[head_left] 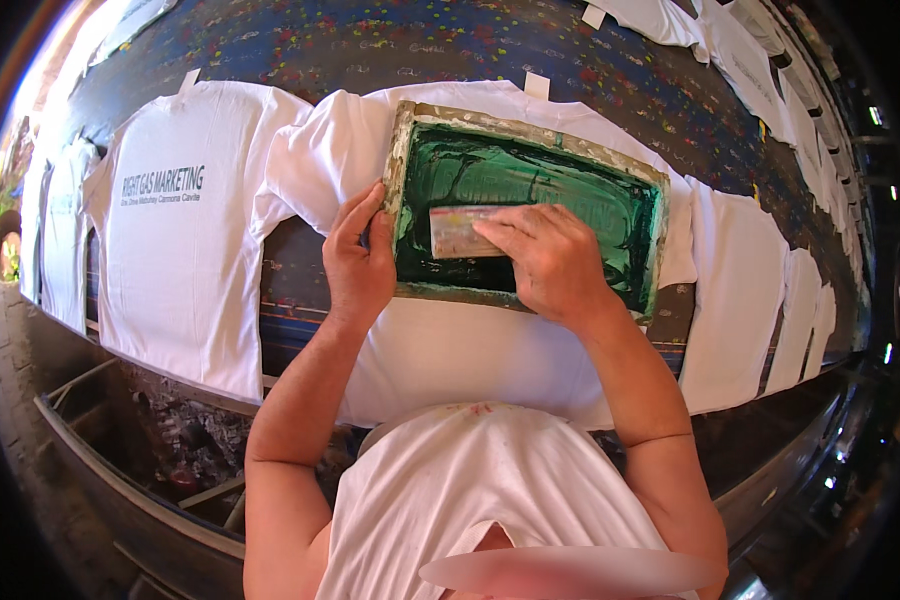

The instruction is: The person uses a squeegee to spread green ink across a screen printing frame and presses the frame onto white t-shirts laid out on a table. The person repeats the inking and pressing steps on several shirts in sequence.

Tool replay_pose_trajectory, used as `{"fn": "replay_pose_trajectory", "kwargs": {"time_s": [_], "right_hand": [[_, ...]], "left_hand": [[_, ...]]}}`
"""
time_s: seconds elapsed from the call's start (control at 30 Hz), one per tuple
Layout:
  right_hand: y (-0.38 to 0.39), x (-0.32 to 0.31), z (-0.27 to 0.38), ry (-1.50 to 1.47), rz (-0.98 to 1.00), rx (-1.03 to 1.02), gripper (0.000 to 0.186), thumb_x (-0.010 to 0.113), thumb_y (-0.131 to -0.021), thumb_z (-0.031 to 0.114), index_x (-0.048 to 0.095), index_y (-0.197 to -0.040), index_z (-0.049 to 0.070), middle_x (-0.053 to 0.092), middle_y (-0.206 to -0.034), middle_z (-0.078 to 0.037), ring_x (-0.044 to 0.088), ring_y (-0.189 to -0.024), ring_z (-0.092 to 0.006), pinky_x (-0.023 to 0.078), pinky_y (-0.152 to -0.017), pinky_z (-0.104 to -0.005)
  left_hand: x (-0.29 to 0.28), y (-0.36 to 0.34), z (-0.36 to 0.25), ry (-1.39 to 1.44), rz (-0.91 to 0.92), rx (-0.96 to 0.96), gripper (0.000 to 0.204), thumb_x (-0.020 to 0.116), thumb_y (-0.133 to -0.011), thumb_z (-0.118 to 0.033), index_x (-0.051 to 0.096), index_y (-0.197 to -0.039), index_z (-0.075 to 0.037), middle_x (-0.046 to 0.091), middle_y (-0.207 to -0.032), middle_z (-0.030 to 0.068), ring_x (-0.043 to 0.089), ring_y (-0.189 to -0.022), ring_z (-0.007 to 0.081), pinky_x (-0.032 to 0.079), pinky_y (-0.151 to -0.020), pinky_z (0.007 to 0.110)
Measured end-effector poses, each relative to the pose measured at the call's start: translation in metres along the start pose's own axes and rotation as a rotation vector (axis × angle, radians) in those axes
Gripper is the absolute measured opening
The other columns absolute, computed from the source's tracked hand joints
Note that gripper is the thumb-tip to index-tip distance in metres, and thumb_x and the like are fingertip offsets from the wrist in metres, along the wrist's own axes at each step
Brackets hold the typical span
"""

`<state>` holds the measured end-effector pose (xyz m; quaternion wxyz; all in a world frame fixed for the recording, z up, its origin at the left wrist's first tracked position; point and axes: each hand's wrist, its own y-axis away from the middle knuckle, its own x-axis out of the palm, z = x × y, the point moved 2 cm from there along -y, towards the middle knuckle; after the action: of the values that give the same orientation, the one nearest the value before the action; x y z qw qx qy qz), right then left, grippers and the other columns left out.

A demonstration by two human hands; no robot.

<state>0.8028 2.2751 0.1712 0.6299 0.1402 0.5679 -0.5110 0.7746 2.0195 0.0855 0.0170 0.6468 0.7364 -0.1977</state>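
A screen printing frame [530,130] lies slightly tilted over a white T-shirt [460,350] on the long table. Dark green ink is smeared over its green mesh [470,170], and faint lettering shows in the mesh. My left hand [358,255] grips the frame's left side, thumb near the inner edge and fingers along the outside. Inside the frame, my right hand [560,262] is closed on a flat, pale squeegee [460,236] stained with ink. The squeegee's lower edge is at the mesh, left of the middle. Most of the shirt's chest is hidden beneath the frame.
To the left lies a white T-shirt [185,270] with dark printed lettering. More white shirts [735,290] line the table to the right, and others [750,80] lie along the far right side. The dark tabletop [370,50] is speckled with paint. A metal rail [130,490] runs below left.
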Motion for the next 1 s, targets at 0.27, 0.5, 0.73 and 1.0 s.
{"fn": "replay_pose_trajectory", "kwargs": {"time_s": [0.27, 0.5, 0.73, 1.0], "right_hand": [[-0.05, -0.008, -0.045, -0.088, -0.028, 0.166, 0.037, 0.078, -0.088, -0.006, 0.081, -0.121, 0.008, 0.08, -0.107, -0.013, 0.077, -0.099, -0.0371, 0.062, -0.088, -0.0449], [-0.057, -0.008, -0.06, -0.16, 0.116, -0.156, 0.039, 0.075, -0.08, -0.005, 0.084, -0.115, 0.01, 0.081, -0.107, -0.01, 0.076, -0.103, -0.036, 0.062, -0.09, -0.0476], [-0.019, -0.052, -0.112, -0.181, 0.363, -0.319, 0.035, 0.074, -0.076, -0.007, 0.085, -0.103, 0.013, 0.078, -0.102, -0.006, 0.074, -0.104, -0.0334, 0.061, -0.091, -0.0462], [0.075, -0.108, -0.146, -0.132, 0.281, -0.109, 0.038, 0.071, -0.076, -0.007, 0.085, -0.107, 0.011, 0.082, -0.107, -0.005, 0.075, -0.106, -0.033, 0.06, -0.093, -0.0456]], "left_hand": [[-0.001, -0.001, -0.004, -0.047, 0.005, 0.023, 0.035, 0.065, -0.109, 0.003, 0.074, -0.142, 0.006, 0.077, -0.141, 0.0168, 0.071, -0.129, 0.0215, 0.053, -0.113, 0.034], [-0.001, 0.002, 0.0, -0.04, 0.007, 0.007, 0.034, 0.065, -0.109, 0.004, 0.074, -0.142, 0.004, 0.077, -0.142, 0.0151, 0.071, -0.13, 0.0203, 0.053, -0.114, 0.034], [-0.005, 0.002, 0.004, -0.104, 0.02, -0.022, 0.034, 0.063, -0.111, 0.002, 0.074, -0.143, 0.004, 0.076, -0.142, 0.0146, 0.071, -0.129, 0.02, 0.053, -0.113, 0.033], [-0.007, 0.004, 0.004, -0.151, 0.02, -0.051, 0.035, 0.062, -0.114, 0.0, 0.071, -0.147, 0.005, 0.074, -0.144, 0.0125, 0.069, -0.123, 0.0148, 0.054, -0.108, 0.029]]}}
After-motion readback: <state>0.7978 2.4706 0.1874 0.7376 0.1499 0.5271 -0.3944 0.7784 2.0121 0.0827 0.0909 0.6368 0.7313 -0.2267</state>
